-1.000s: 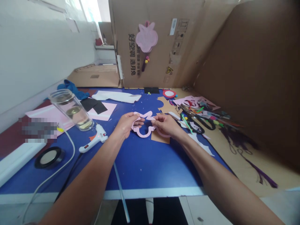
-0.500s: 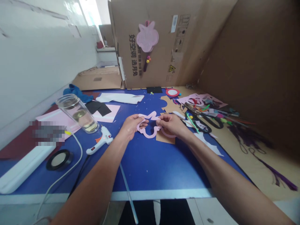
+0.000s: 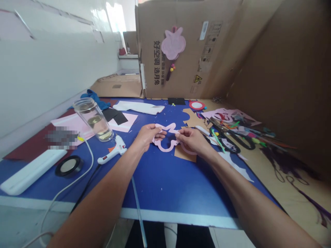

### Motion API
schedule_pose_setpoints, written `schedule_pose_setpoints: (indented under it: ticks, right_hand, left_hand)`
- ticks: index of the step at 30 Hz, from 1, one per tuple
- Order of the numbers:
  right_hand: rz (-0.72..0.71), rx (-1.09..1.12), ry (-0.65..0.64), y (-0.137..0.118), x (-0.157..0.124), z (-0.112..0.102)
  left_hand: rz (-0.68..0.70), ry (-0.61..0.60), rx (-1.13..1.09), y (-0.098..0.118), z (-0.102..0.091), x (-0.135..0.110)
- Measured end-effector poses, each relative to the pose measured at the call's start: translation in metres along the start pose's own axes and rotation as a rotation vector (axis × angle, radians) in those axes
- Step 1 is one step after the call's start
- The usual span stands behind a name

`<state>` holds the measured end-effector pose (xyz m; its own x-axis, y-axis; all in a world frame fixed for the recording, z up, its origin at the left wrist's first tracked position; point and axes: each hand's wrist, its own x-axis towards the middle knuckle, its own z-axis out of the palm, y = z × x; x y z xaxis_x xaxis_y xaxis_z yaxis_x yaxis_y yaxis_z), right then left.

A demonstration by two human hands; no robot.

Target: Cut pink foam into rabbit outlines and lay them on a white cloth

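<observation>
Pink foam cutout [image 3: 165,150], a lobed outline, held between my hands above the blue desk [image 3: 160,193], over a brown card scrap [image 3: 184,155]. Left grip [image 3: 147,136] clenched on its left lobe, right grip [image 3: 191,140] pinching its right side; pinching close keeps the thin band from buckling. Glue gun [image 3: 113,150] just left.

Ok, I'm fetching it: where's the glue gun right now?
Head view: the glue gun lies on the blue table, between the glass tumbler and the left hand.

Daylight glares from the window [image 3: 116,17]; shadows stay soft; edges bow outward.
</observation>
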<state>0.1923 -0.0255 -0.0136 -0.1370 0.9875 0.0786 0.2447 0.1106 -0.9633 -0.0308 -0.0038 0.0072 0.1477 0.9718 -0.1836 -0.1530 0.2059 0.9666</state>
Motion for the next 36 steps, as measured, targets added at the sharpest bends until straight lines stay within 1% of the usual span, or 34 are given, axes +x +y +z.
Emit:
schedule_pose_setpoints:
  ticks: [3,6,7,8,10,12,14,17,21,26,32,36]
  right_hand:
    - [-0.02,-0.017,0.007,0.0,0.001,0.001]
    - [-0.06,-0.097,0.021,-0.003,0.001,-0.006]
    - [-0.076,-0.147,0.055,-0.005,0.001,-0.011]
    - [-0.091,-0.213,0.116,-0.007,0.001,-0.017]
    - [-0.115,-0.395,0.228,-0.01,0.0,-0.033]
    - [-0.109,-0.557,0.294,-0.013,-0.001,-0.048]
    - [-0.081,-0.673,0.325,-0.014,-0.003,-0.059]
    - [-0.025,-0.772,0.334,-0.016,-0.006,-0.068]
    - [0.0,-0.853,0.325,-0.013,-0.007,-0.071]
    - [0.017,-0.916,0.296,-0.006,-0.008,-0.07]
    - [0.192,-0.942,0.237,-0.014,-0.013,-0.064]
    - [0.214,-0.978,0.234,-0.02,-0.014,-0.058]
  left_hand:
    - [-0.009,0.011,0.004,0.002,0.001,-0.001]
    - [-0.023,0.035,0.011,0.004,0.003,-0.002]
    - [-0.018,0.045,0.015,0.005,0.003,-0.002]
    - [-0.007,0.056,0.013,0.006,0.002,-0.002]
    - [0.014,0.056,0.012,0.007,0.001,-0.001]
    - [0.012,0.049,0.02,0.009,0.0,0.0]
    - [0.005,0.043,0.029,0.01,0.0,0.0]
    - [-0.004,0.045,0.038,0.012,0.001,-0.001]
    - [0.014,0.056,0.048,0.013,0.003,-0.001]
    - [0.027,0.043,0.049,0.014,0.0,0.0]
    - [0.036,0.061,0.044,0.015,0.0,-0.001]
    - [0.028,0.075,0.051,0.014,0.002,-0.001]
